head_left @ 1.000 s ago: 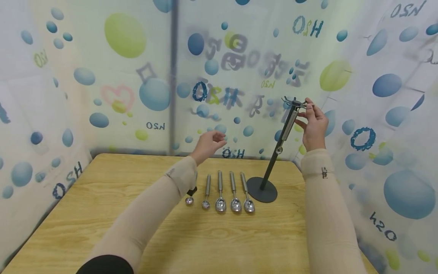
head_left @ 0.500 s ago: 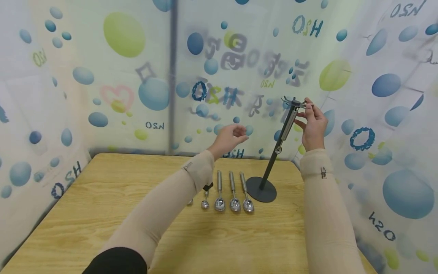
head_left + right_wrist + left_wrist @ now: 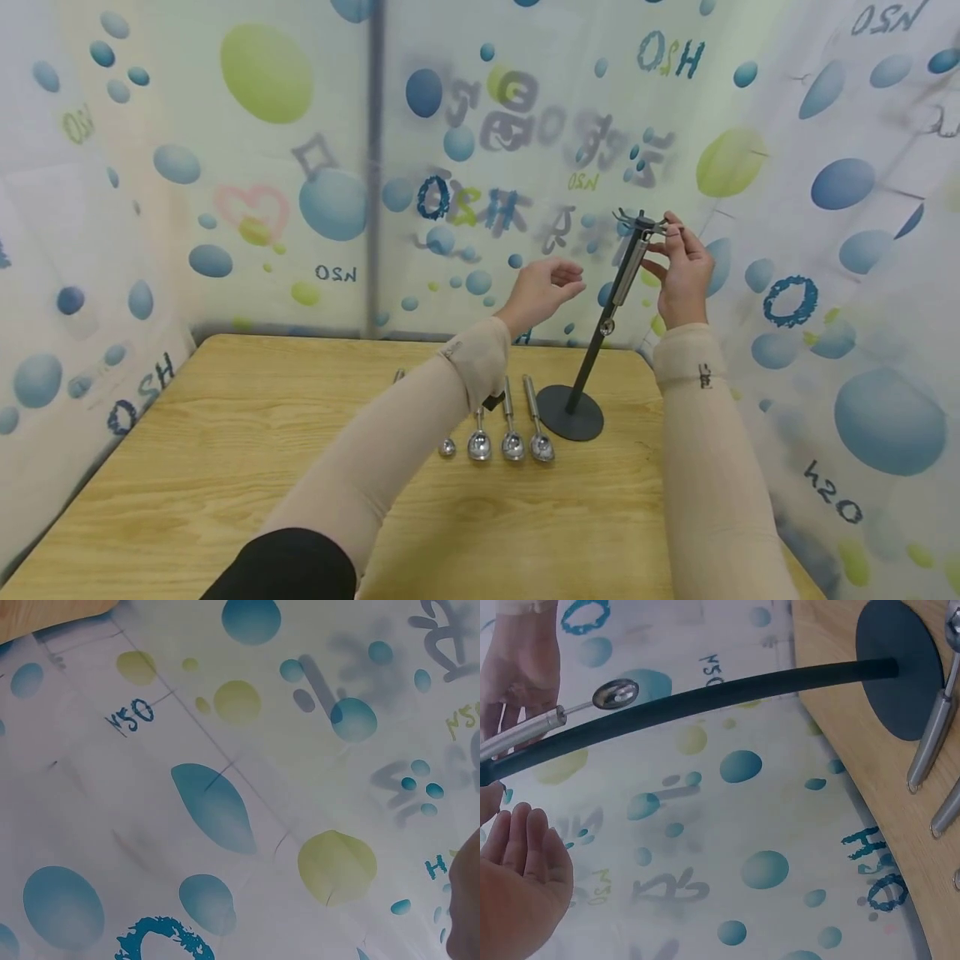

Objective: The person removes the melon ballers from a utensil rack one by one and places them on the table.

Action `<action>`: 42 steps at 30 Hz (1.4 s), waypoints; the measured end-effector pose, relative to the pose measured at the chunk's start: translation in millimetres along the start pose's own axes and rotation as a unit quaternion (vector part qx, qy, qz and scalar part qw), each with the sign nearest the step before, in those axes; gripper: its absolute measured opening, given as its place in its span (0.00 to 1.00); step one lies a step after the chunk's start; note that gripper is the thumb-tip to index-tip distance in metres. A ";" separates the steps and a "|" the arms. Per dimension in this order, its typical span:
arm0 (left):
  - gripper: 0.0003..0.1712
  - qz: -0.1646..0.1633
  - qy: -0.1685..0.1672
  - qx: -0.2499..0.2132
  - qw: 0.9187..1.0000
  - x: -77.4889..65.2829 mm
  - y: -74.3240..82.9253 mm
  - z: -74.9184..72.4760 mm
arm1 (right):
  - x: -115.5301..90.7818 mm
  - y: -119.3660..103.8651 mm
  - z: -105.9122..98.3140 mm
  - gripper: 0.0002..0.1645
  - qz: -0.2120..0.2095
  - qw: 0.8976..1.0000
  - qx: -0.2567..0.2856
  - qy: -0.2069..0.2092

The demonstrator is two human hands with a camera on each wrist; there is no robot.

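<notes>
A dark metal utensil stand [image 3: 587, 367] rises at the right on a round base [image 3: 558, 421]. From one of its top hooks hangs a small steel scoop [image 3: 628, 282], bowl downward against the pole. My right hand [image 3: 686, 275] pinches a hook at the top, thumb and fingertips close beside the scoop's handle. My left hand [image 3: 542, 293] is in the air left of the pole, fingers loosely bent with nothing in them. In the left wrist view, that hand's fingers [image 3: 536, 847] are near the stand's top end. The right wrist view catches only a sliver of hand [image 3: 466, 900].
On the wooden table [image 3: 225, 467], several steel scoops [image 3: 513, 446] lie in a row left of the base, handles away from me. My left sleeve [image 3: 420, 442] partly hides them. A printed curtain [image 3: 465, 83] encloses the back and sides.
My left hand has moved right, toward the stand, its forearm passing over the row of scoops. The right hand has stayed at the top hook, and the hanging scoop has not shifted.
</notes>
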State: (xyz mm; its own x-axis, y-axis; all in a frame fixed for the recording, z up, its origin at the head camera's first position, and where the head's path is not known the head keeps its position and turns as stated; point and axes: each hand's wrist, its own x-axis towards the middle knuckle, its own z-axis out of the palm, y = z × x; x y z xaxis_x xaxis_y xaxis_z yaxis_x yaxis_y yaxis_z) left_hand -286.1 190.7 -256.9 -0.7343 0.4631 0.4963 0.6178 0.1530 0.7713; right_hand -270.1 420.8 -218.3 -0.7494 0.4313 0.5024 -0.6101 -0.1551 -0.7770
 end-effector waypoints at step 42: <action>0.22 -0.028 0.029 -0.120 0.992 28.1 29.0 61.1 | -0.7 1.8 2.4 0.22 -0.009 1.000 -0.023 0.005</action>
State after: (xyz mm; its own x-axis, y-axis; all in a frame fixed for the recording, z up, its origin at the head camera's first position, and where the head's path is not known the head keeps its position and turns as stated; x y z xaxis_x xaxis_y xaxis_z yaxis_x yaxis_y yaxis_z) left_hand -271.7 261.5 -244.9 -0.7841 0.4085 0.4673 0.4963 -0.0396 0.8673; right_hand -271.3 418.1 -219.1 -0.7358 0.4423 0.5128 -0.6110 -0.1071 -0.7843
